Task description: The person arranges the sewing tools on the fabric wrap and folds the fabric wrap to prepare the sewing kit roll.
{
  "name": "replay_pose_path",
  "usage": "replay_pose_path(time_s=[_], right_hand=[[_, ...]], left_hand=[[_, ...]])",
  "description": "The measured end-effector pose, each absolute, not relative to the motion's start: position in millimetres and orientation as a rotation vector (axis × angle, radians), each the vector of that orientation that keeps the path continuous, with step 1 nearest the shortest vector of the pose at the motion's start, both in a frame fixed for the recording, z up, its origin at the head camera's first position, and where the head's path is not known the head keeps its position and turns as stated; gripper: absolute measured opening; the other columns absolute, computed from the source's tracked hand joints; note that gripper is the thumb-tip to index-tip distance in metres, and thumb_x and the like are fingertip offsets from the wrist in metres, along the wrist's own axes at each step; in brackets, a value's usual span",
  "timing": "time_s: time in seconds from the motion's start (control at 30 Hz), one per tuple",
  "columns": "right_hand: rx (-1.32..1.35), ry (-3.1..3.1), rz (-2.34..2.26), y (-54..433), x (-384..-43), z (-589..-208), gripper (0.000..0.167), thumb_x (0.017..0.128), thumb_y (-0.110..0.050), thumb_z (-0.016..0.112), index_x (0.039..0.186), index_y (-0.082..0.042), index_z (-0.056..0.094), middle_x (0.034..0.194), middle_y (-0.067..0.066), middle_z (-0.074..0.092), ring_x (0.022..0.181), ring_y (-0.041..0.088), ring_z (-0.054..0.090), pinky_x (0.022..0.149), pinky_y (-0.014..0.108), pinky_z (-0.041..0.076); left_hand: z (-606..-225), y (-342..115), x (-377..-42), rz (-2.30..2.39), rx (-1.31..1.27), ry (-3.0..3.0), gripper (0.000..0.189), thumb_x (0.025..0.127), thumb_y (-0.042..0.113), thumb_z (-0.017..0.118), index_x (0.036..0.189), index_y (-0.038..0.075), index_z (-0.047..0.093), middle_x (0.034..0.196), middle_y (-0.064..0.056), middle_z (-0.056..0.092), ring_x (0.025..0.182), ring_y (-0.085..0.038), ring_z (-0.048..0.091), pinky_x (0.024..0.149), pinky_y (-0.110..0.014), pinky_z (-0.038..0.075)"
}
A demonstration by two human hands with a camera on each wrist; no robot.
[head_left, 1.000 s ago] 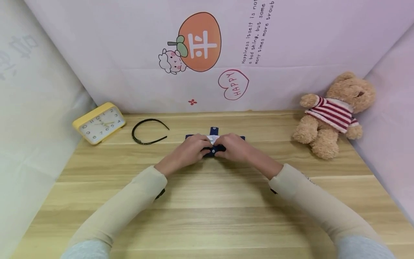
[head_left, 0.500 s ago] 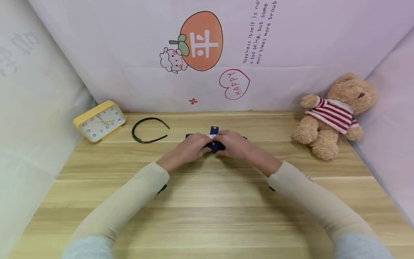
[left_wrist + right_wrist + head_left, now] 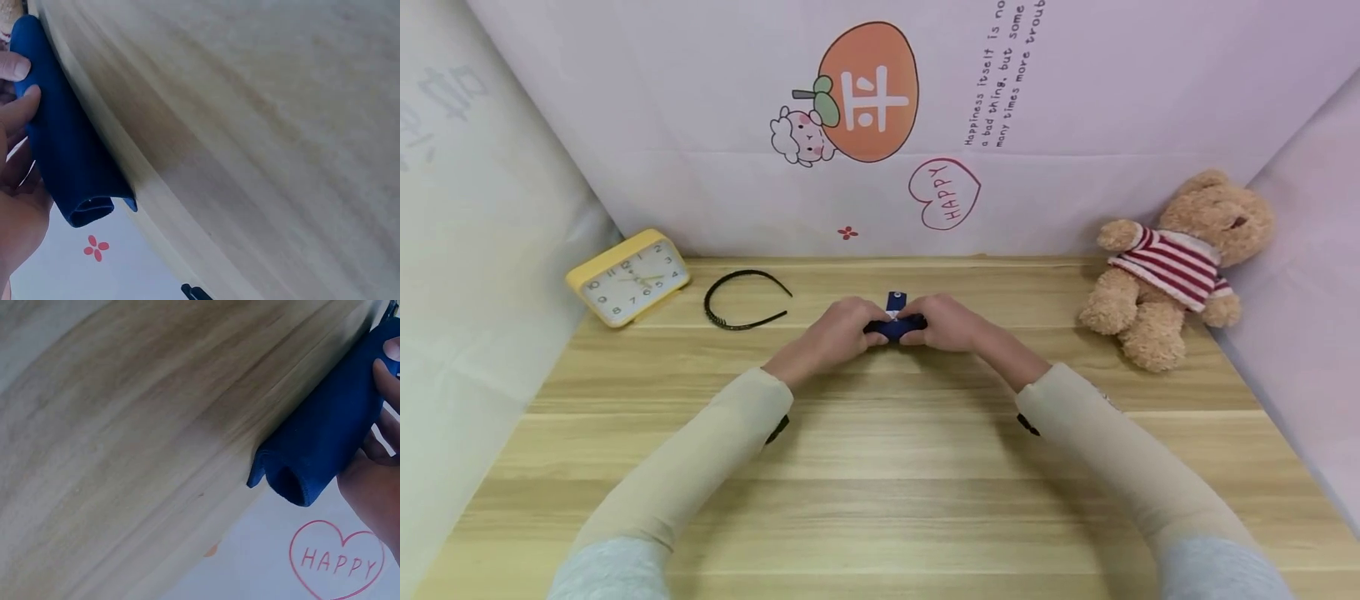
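A navy blue fabric roll (image 3: 895, 331) lies at the back middle of the table, between both hands. Its short strap (image 3: 897, 298), with a metal snap, sticks out toward the wall, and a sliver of white shows beside it. My left hand (image 3: 846, 327) grips the left part of the roll, thumb at the front. On the other side my right hand (image 3: 946, 323) holds it the same way, thumbs pointing at each other. From the left wrist, the fabric (image 3: 75, 137) shows a coiled end with a loose flap; the right wrist view shows the hollow other end of the roll (image 3: 294, 481).
A black headband (image 3: 718, 319) lies left of the hands, with a yellow alarm clock (image 3: 632, 279) beyond it. At the right a teddy bear (image 3: 1172, 267) in a striped sweater sits against the wall. A printed white sheet (image 3: 700, 100) covers the back wall.
The fabric has gone from spread wide, with its side edges showing past the hands, to a narrow roll. Both hands have shifted slightly toward the wall with it.
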State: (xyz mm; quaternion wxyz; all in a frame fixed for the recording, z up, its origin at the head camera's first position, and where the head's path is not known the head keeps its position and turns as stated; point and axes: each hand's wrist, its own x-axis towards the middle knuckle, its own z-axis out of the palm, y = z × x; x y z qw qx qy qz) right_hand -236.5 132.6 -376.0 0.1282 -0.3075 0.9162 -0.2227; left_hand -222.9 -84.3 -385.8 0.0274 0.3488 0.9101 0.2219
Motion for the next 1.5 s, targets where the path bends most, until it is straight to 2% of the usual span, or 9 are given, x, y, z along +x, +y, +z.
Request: replay_pose_path(time_s=[0.27, 0.47, 0.67, 0.83, 1.13, 1.37, 1.5], right_hand=[[-0.782, 2.535, -0.829, 139, -256, -375, 0.045, 0.09, -0.024, 0.08, 0.126, 0.001, 0.068, 0.122, 0.016, 0.068, 0.114, 0.03, 0.063, 0.101, 0.046, 0.048], [-0.735, 2.473, -0.872, 142, -263, -377, 0.046, 0.091, -0.025, 0.079, 0.128, -0.001, 0.067, 0.123, 0.014, 0.068, 0.113, 0.028, 0.062, 0.101, 0.046, 0.048], [-0.719, 2.427, -0.884, 143, -266, -378, 0.039, 0.094, -0.025, 0.076, 0.124, -0.002, 0.069, 0.117, 0.011, 0.069, 0.103, 0.025, 0.061, 0.096, 0.043, 0.049], [-0.689, 2.388, -0.894, 143, -269, -375, 0.038, 0.094, -0.026, 0.076, 0.123, -0.003, 0.07, 0.116, 0.01, 0.069, 0.101, 0.024, 0.059, 0.094, 0.041, 0.048], [-0.594, 2.356, -1.009, 149, -279, -375, 0.039, 0.095, -0.027, 0.073, 0.125, -0.002, 0.068, 0.122, 0.012, 0.066, 0.11, 0.027, 0.059, 0.1, 0.043, 0.046], [-0.525, 2.438, -1.099, 149, -287, -376, 0.041, 0.099, -0.02, 0.068, 0.133, 0.003, 0.063, 0.13, 0.02, 0.063, 0.114, 0.03, 0.06, 0.095, 0.043, 0.051], [-0.478, 2.478, -1.071, 144, -287, -376, 0.044, 0.099, -0.015, 0.067, 0.137, 0.006, 0.058, 0.133, 0.022, 0.061, 0.116, 0.032, 0.06, 0.098, 0.045, 0.05]], left_hand=[[-386, -83, -231, 0.768, 0.968, 2.766, 0.028, 0.099, 0.02, 0.069, 0.122, 0.006, 0.074, 0.117, -0.008, 0.073, 0.109, -0.022, 0.067, 0.096, -0.039, 0.051], [-389, -84, -235, 0.843, 0.936, 2.754, 0.03, 0.098, 0.022, 0.07, 0.123, 0.005, 0.074, 0.117, -0.009, 0.073, 0.109, -0.023, 0.066, 0.097, -0.039, 0.051], [-396, -87, -234, 0.84, 1.119, 2.851, 0.028, 0.095, 0.02, 0.074, 0.117, 0.004, 0.076, 0.111, -0.008, 0.073, 0.107, -0.023, 0.066, 0.097, -0.039, 0.051], [-397, -88, -232, 0.807, 1.249, 2.93, 0.023, 0.093, 0.018, 0.076, 0.112, 0.004, 0.078, 0.107, -0.009, 0.073, 0.101, -0.023, 0.067, 0.092, -0.037, 0.053], [-391, -85, -235, 0.693, 1.269, 2.95, 0.024, 0.093, 0.019, 0.076, 0.112, 0.005, 0.077, 0.107, -0.009, 0.075, 0.101, -0.021, 0.071, 0.091, -0.034, 0.055], [-388, -90, -234, 0.49, 1.441, 2.949, 0.028, 0.094, 0.018, 0.075, 0.115, 0.0, 0.076, 0.105, -0.01, 0.066, 0.098, -0.025, 0.059, 0.087, -0.035, 0.05], [-390, -91, -231, 0.414, 1.509, 2.969, 0.025, 0.096, 0.016, 0.073, 0.114, -0.001, 0.075, 0.105, -0.011, 0.065, 0.097, -0.025, 0.058, 0.085, -0.033, 0.051]])
